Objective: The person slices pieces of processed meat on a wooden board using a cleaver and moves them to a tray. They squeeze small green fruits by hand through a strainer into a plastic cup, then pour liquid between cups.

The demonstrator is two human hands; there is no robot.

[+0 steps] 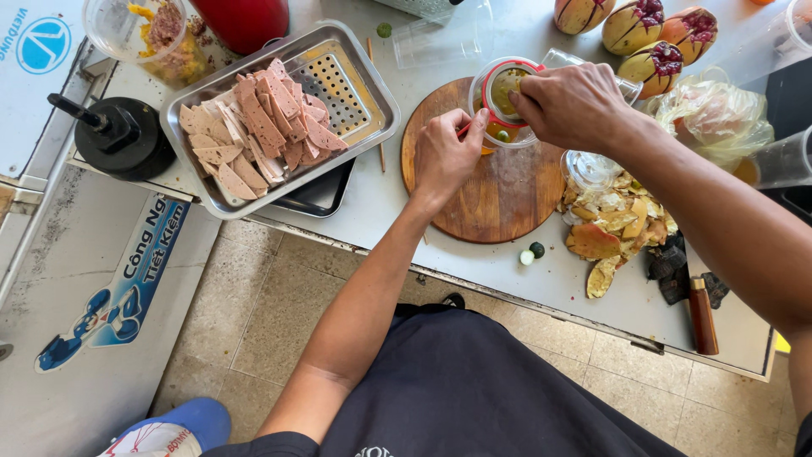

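Observation:
My left hand (447,155) grips the red handle of a small round strainer (505,101) held over a clear cup above the round wooden cutting board (499,199). My right hand (573,105) presses down into the strainer, where yellow-green pulp and juice show. The cup under the strainer is mostly hidden by both hands.
A metal tray (372,89) of sliced pink sausage (258,131) lies at the left. Fruit peels (611,228) are heaped right of the board, near a wooden-handled knife (702,315). Cut passion fruits (651,30), clear plastic cups (440,38), a plastic bag (715,114) and a black knobbed lid (118,135) surround them.

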